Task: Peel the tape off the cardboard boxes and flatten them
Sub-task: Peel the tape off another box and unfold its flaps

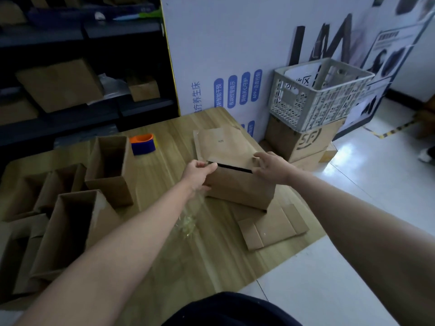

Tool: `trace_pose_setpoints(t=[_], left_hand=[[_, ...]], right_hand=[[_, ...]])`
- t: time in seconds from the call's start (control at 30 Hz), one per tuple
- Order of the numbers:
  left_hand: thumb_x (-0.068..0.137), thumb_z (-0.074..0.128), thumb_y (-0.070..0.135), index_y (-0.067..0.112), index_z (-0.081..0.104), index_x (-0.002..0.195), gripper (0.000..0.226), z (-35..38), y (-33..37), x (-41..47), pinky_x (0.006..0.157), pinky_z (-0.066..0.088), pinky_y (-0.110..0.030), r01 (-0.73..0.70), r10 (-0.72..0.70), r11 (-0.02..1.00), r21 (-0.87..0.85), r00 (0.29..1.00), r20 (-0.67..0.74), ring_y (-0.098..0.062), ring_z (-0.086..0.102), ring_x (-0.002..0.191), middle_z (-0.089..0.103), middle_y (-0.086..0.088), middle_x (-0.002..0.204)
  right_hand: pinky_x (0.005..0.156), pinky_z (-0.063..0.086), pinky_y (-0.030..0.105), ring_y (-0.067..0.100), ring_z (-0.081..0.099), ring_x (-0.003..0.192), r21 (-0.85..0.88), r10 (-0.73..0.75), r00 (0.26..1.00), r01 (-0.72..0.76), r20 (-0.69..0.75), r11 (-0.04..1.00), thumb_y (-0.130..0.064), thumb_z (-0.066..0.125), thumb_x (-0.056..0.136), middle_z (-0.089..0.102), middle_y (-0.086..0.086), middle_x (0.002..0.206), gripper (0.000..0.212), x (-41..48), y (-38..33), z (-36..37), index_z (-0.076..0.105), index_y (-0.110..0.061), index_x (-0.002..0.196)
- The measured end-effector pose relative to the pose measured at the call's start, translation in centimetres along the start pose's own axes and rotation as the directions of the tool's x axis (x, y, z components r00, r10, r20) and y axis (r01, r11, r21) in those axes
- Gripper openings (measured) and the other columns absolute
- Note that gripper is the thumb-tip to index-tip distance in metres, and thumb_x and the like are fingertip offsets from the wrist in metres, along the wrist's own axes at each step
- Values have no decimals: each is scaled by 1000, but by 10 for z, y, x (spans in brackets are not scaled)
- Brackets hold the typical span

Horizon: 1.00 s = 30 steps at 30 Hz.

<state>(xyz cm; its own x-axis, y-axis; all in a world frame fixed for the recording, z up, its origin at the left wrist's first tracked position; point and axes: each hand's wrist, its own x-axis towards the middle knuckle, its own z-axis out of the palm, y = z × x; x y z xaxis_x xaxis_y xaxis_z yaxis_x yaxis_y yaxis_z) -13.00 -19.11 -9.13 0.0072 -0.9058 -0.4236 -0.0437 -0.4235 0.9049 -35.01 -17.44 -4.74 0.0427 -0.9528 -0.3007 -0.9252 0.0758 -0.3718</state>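
Note:
A brown cardboard box (240, 187) stands on the wooden mat (164, 165) in the middle, its top flaps parted by a dark slit. My left hand (196, 174) grips the box's left top edge. A strip of clear tape (188, 222) hangs crumpled below that hand. My right hand (270, 168) holds the right end of the far flap. Flattened cardboard (270, 225) lies under and in front of the box. Another flat piece (219, 144) lies behind it.
Several open boxes (70, 208) stand at the left on the mat. An orange and blue tape roll (143, 144) sits behind them. At the right a grey plastic crate (317, 90) rests on a printed carton (303, 142). Dark shelves (82, 78) fill the back left.

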Motion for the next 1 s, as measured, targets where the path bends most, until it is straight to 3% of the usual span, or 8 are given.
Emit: trace_pose_setpoints(t=[0.2, 0.3, 0.4, 0.5, 0.63, 0.83, 0.9, 1.0], left_hand=[[85, 68, 18, 14, 45, 75, 25, 4, 5, 3, 71, 58, -44, 42, -43, 999, -29, 998, -35, -20, 55, 78, 51, -6, 85], [84, 61, 1, 14, 49, 78, 18, 4, 9, 2, 73, 56, -46, 64, -64, 998, -5, 998, -25, -20, 54, 70, 52, -7, 81], [85, 50, -8, 14, 54, 94, 24, 1, 11, 2, 77, 56, -52, 95, -95, 995, 16, 994, -47, -29, 60, 86, 56, -11, 93], [84, 51, -14, 12, 51, 105, 34, -3, 13, 0, 62, 59, -44, 125, -119, 991, 41, 985, -124, -33, 61, 103, 58, -16, 111], [72, 81, 8, 7, 50, 114, 52, -1, 19, -6, 60, 54, -38, 194, -178, 967, 165, 978, -109, -28, 59, 98, 59, -12, 110], [67, 83, 38, 10, 49, 95, 53, 1, 29, -6, 75, 53, -34, 150, -37, 832, 535, 976, -216, -27, 58, 88, 57, -7, 94], [70, 80, 38, 11, 53, 89, 43, 3, 29, -6, 71, 53, -33, 117, 19, 794, 597, 976, -217, -26, 58, 81, 60, -7, 91], [77, 73, 35, 10, 55, 84, 32, 7, 28, -8, 67, 51, -30, 79, 90, 789, 609, 966, -242, -26, 58, 77, 60, -6, 86]], right_hand=[[100, 39, 37, 29, 44, 125, -63, -17, 999, 19, 31, 998, -42, 69, 84, 43, 9, 137, 75, 3, 5, -5, 33, -18, 145], [90, 47, 36, 29, 53, 111, -118, -36, 999, 33, -21, 992, -31, 64, 87, 54, 12, 125, 56, 3, 3, -8, 45, -14, 137], [79, 51, 35, 27, 59, 93, -46, -64, 995, 61, -76, 997, -27, 49, 95, 65, 13, 107, 29, 3, -1, -14, 63, -12, 115], [73, 47, 30, 23, 59, 87, 16, -113, 986, 116, -121, 993, -29, 47, 99, 66, 8, 96, 31, 3, -7, -19, 68, -9, 108], [82, 49, 29, 22, 61, 95, 87, -177, 967, 196, -185, 977, -25, 52, 98, 67, 6, 102, 28, 3, -18, -20, 69, -10, 114], [82, 44, 22, 18, 61, 98, 181, -194, 953, 238, -234, 954, -23, 58, 95, 70, 4, 106, 25, 2, -29, -16, 71, -12, 113], [83, 44, 23, 20, 61, 102, 240, -136, 955, 201, -262, 950, -27, 63, 91, 68, 4, 108, 28, 4, -27, -13, 68, -12, 115], [88, 47, 31, 20, 53, 111, 425, 114, 943, 32, -314, 905, -38, 76, 78, 53, 2, 124, 65, 6, -25, -10, 47, -13, 130]])
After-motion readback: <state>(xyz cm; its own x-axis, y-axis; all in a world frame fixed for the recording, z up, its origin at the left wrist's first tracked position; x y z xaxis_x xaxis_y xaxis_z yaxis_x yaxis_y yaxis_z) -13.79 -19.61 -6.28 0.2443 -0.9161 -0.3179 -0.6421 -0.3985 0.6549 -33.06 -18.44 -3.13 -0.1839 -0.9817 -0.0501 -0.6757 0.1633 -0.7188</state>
